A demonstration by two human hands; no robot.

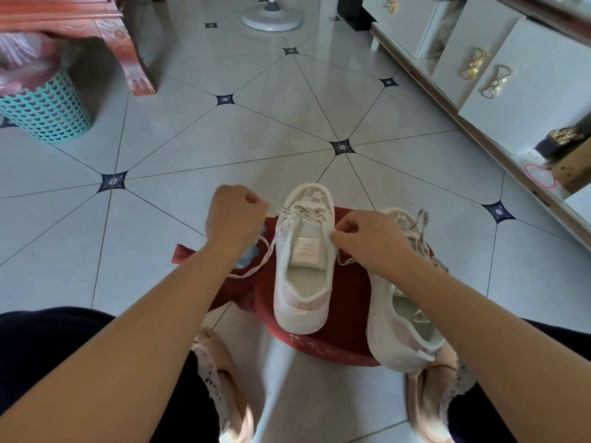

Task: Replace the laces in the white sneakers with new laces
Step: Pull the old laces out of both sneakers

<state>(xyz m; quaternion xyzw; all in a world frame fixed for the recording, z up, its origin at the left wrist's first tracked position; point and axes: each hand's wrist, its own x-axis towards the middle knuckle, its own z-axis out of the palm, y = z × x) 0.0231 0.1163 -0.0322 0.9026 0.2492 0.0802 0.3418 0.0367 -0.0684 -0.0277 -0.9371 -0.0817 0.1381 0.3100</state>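
Two pink slippers (224,378), nearest, flanked the red stool (335,346). Two white sneakers: one (300,282) centred on the stool, one (399,330) overhanging its right edge. Two hands: left hand (235,215) and right hand (367,238) each pinched the lace (256,265). Open tiled floor (256,132) lay beyond the stool's far edge.

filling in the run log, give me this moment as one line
step: lacing | left hand: pinches white flat lace | right hand: pinches its other end | white mesh sneaker: on red round stool | second white sneaker: beside, laced
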